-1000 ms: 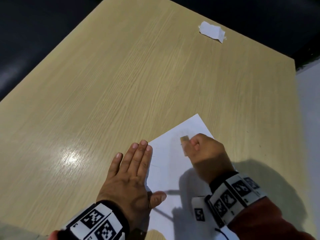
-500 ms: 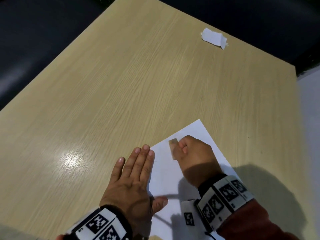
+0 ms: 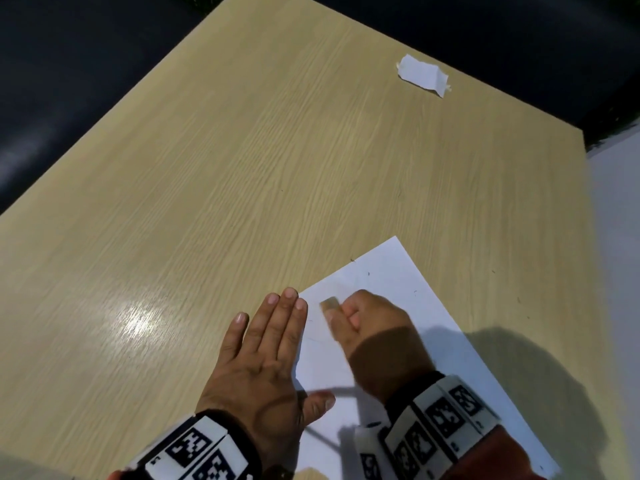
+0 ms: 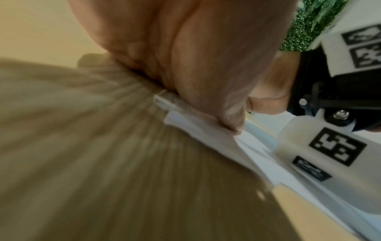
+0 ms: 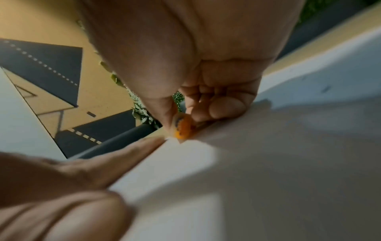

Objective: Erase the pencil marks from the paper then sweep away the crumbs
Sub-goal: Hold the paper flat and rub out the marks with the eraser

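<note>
Because the paper [image 3: 408, 341] on the table [image 3: 242, 202] is thin and slides easily, I keep my left hand [image 3: 263, 355] flat on its edge — fingers straight — while my right hand [image 3: 374, 327] pinches the small, rubbery eraser [image 5: 182, 128] low against the sheet.

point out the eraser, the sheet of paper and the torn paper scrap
eraser [image 3: 329, 304], head view, its exposed end past the right hand's fingers
sheet of paper [image 3: 391, 271], head view, bare far corner
torn paper scrap [image 3: 423, 75], head view, its middle
</note>
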`<state>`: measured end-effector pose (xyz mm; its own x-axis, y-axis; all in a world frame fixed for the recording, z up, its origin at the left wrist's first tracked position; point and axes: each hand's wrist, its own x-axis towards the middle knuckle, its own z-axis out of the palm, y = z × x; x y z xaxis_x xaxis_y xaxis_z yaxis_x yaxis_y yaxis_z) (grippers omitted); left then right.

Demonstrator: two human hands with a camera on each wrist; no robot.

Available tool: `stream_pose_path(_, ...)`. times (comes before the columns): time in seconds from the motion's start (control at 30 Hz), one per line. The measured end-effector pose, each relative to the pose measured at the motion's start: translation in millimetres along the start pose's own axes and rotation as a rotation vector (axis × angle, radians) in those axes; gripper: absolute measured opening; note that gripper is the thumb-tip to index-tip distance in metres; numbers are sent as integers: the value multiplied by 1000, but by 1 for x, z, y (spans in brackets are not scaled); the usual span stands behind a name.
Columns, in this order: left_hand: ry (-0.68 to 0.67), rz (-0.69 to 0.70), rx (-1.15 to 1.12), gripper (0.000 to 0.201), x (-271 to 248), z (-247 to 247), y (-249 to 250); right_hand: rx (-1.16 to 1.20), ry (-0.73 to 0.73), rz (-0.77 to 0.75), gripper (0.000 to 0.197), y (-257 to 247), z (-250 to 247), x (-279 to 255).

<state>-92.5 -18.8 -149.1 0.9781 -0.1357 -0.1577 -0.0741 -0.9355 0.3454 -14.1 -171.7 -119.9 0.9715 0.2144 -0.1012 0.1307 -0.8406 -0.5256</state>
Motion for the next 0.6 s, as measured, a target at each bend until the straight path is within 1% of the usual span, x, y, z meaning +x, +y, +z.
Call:
stream_pose_path(0.1, -38, -6, -3, 100, 0, -1, 1, -54, 50, 32, 46, 20, -3, 3)
stream_pose_path(0.17, -28, -18, -13, 101, -2, -1, 0, 20, 95, 75, 45, 18, -4, 2)
stream_pose_path(0.23, -29, -70, 0, 103, -3, -7, -4, 56, 138, 94, 43, 13, -4, 1)
stream_pose_path(0.33, -81, -119, 52, 100, -5, -16, -13, 66, 116, 125, 42, 13, -4, 1)
stream_pose_path(0.4, -123, -134, 51, 102, -5, -20, -15, 65, 112, 109, 42, 13, -6, 1)
stream_pose_path(0.47, -147, -141, 27, 107, -4, -22, -14, 80, 61, 110, 42, 2, -6, -2)
stream_pose_path(0.53, -191, -165, 26, 114, -5, -23, -12, 97, -43, 98, 42, -17, -2, -6)
stream_pose_path(0.6, -238, -178, 19, 119, -4, -27, -10, 27, -146, 65, 43, -39, 8, -6)
